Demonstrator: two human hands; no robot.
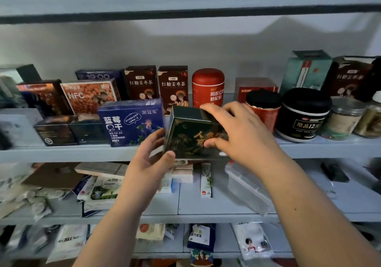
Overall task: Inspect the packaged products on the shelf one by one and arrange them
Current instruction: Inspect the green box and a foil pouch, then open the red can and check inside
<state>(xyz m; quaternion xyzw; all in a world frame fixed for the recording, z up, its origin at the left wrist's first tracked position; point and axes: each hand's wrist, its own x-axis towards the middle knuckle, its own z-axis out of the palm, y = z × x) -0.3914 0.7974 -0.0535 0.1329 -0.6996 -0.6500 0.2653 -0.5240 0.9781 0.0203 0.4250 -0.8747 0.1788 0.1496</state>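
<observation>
A person's two bare hands hold a dark green box (191,134) at the front lip of a pale grey shelf (61,153). Whether the box rests on the lip or hangs just before it cannot be told.

The box sits in a gap in the front row. A blue box (132,122) stands just beside it on the left, nearly touching. A red jar (263,110) with a black lid stands near it on the right, partly behind the right hand (237,130). Behind the gap stand a brown tea box (173,85) and a red canister (208,87), with bare shelf floor between them and the held box. Open air lies in front of the lip, toward the viewer.

The box's front, with gold lettering, faces the viewer, and its top leans back toward the wall. Its long side seems to run left to right, though the right hand hides that end.

The left hand (148,163) grips the lower left corner, thumb on the front and fingers on the side. The right hand curls over the top right, fingers on the top face and thumb on the lettering.

Further right stands a black jar (303,116). A lower shelf (206,217) carries loose packets and flat boxes. A plain grey wall backs the shelves, and the light is dim.
</observation>
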